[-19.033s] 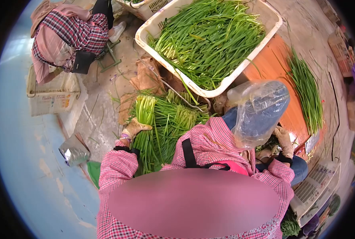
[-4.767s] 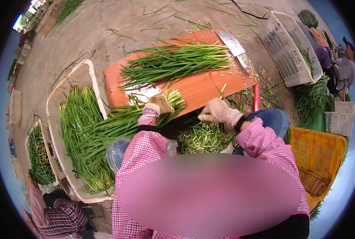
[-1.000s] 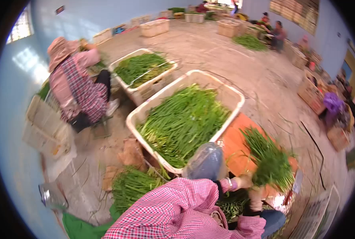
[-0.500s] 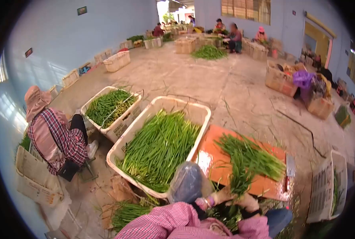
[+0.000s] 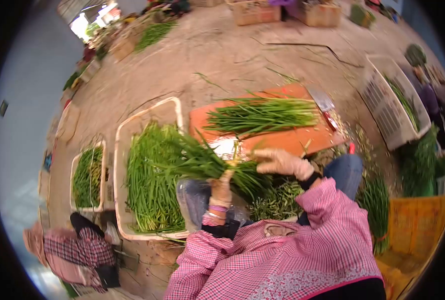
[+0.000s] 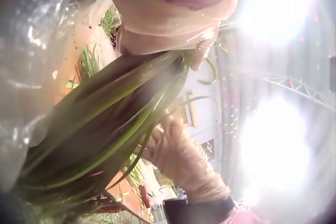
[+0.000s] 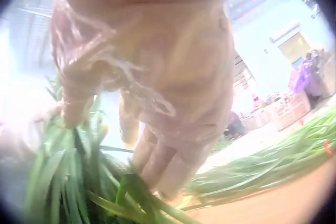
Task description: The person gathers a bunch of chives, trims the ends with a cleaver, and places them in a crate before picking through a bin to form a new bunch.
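Note:
My gloved left hand (image 5: 221,190) grips a bunch of long green garlic chives (image 5: 195,159) around its middle, above the lap. In the left wrist view the chives (image 6: 100,124) hang below the left hand (image 6: 168,29). My gloved right hand (image 5: 285,164) reaches toward the bunch from the right, fingers extended and spread. Its fingertips are right at the leaves (image 7: 68,176) in the right wrist view. Another pile of chives (image 5: 267,114) lies on the orange board (image 5: 302,142), beside a knife (image 5: 322,100) with a red handle.
A white crate (image 5: 120,155) of chives stands left of the board, with a smaller crate (image 5: 103,155) beyond. Cut pieces (image 5: 277,200) lie below my hands. A white crate (image 5: 387,107) and yellow crate (image 5: 417,215) are at right. Another person (image 5: 77,245) sits lower left.
Both hands were together at the chives half a second ago; now the bunch lies leftward in the left hand and the right hand's fingers are spread. The head view has swung round to the right.

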Demonstrator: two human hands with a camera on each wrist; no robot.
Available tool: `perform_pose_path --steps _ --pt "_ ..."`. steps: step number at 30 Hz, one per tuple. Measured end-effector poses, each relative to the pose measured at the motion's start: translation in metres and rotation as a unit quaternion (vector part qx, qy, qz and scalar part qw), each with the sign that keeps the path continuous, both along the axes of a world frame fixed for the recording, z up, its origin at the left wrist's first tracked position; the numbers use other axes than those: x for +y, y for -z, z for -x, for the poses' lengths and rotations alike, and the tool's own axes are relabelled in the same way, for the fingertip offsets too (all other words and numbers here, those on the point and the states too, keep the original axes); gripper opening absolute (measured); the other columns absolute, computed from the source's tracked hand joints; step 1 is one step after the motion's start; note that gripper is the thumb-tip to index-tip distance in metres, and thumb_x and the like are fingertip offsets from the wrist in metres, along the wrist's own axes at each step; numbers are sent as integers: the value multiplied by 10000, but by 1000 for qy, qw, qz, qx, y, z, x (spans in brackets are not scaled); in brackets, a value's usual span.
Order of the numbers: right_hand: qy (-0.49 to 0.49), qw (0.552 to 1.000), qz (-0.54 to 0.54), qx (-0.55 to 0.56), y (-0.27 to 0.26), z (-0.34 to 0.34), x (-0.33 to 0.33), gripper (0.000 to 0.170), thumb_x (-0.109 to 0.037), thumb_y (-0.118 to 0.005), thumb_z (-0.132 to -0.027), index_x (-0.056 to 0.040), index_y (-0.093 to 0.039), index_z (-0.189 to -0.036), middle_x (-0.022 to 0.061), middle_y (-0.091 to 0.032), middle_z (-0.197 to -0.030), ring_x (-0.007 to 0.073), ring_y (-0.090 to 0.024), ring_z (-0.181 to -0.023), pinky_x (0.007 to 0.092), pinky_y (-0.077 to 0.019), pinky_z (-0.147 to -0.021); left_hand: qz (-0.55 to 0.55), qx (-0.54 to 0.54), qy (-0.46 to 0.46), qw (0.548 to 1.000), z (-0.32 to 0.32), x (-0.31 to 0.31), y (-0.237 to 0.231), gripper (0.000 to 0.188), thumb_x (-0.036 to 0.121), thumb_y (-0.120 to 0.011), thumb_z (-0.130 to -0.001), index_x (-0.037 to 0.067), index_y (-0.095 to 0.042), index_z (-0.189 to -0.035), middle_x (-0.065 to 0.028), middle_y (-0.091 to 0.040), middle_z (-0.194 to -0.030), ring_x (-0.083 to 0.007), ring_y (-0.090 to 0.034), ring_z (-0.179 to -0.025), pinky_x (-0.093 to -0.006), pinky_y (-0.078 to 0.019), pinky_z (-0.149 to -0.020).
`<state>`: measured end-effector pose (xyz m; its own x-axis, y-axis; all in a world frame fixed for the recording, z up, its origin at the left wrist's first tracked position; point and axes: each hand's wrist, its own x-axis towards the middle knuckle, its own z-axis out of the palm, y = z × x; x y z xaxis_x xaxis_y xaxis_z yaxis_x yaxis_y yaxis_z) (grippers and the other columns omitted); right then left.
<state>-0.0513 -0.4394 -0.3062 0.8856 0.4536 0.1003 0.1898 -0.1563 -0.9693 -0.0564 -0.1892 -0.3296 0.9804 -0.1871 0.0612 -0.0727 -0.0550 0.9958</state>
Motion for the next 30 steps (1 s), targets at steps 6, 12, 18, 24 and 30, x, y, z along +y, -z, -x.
perform_pose_path --steps 6,12,18,24,30 --pt "138 922 346 104 51 -61 -73 238 -159 -572 -869 -176 -687 -1076 62 -681 -1065 230 -629 -979 344 -495 -843 304 -31 186 934 -2 -5 -66 148 27 -511 -917 14 -609 -1027 -87 -635 -1031 -223 -592 -979 -382 -434 -972" --pt "180 906 383 21 115 -135 -89 212 -165 -551 -840 -230 -720 -950 54 -686 -991 290 -628 -936 371 -495 -839 -85 42 14 995 -19 -8 -15 279 -3 -552 -858 29 -635 -1122 -81 -658 -1062 -225 -614 -965 -349 -478 -881" --pt "246 905 342 -59 137 -172 -99 221 -181 -564 -835 -235 -707 -995 83 -659 -914 289 -622 -895 387 -499 -793 55 68 -28 996 -6 -15 -49 152 11 -622 -835 24 -622 -986 -77 -653 -972 -215 -623 -950 -372 -456 -959" --pt "255 912 320 -8 149 -202 -108 231 -166 -573 -843 -209 -704 -1028 69 -690 -968 257 -642 -898 343 -501 -808 241 -6 -3 970 -21 -2 -158 224 113 -641 -821 84 -506 -996 -51 -525 -879 -255 -551 -921 -519 -337 -1037" --pt "234 964 -15 127 137 -163 -107 256 -183 -545 -908 -71 -667 -1104 21 -668 -856 112 -594 -729 268 -495 -713 229 -16 -21 973 -81 45 -174 286 208 -572 -886 61 -539 -1129 -47 -569 -994 -199 -533 -995 -407 -358 -1013"
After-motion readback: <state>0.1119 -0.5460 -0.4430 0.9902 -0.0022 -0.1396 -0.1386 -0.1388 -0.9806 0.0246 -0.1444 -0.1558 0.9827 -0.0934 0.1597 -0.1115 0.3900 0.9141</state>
